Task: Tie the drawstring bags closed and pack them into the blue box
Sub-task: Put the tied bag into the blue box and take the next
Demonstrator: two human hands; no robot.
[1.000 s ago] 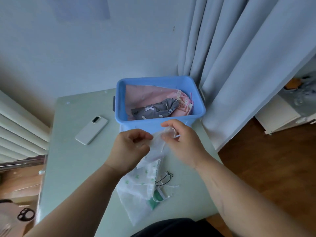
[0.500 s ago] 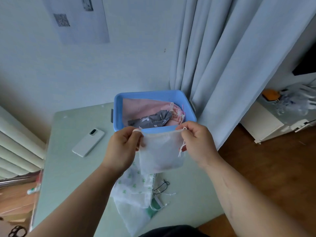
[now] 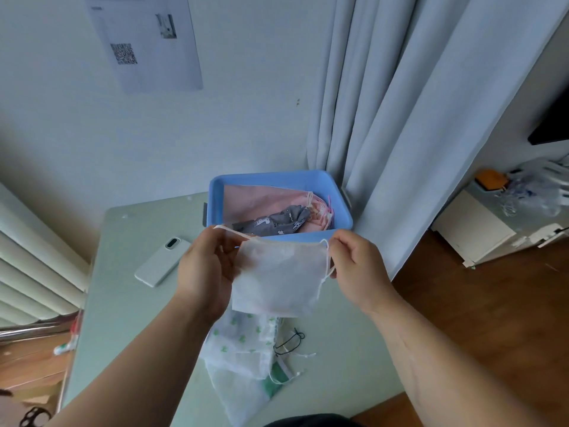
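Holding white bag [image 3: 277,278] by its drawstring [image 3: 229,231], near side of blue box [image 3: 216,204]

Bag was thin, matte, semi-translucent non-woven fabric, soft and faintly creased. Shape was a flat, near-square pouch, a little wider than tall. It hung free in the air, clear of the table [image 3: 129,303], overlapping the near wall of the box in view. The mouth hem ran 9-to-3 across the top, not gathered, so the long axis lay side to side. Mouth pointed to 12 o'clock and the closed bottom to 6 o'clock.

Left hand [image 3: 204,272] pinched the thin white cord between thumb and fingertips at the bag's 10 o'clock corner, with a short taut run of cord showing. Right hand [image 3: 357,272] pinched the cord loop at the 2 o'clock corner, and a loose tail dangled down the bag's right edge.

Box was rigid, smooth plastic, rectangular with rounded corners, at 12 o'clock of the bag. Inside it lay a pink cloth bag [image 3: 246,201] and a grey printed bag [image 3: 274,223], the grey one with its long axis running 8-to-2 and its cinched neck toward 2.

At 6 o'clock of the held bag, limp white bags [image 3: 237,349] with green print were heaped on the pale green table. A looped black cord [image 3: 289,340] lay just beside them at their 3 o'clock. A white phone [image 3: 161,261] lay flat at 9 o'clock.
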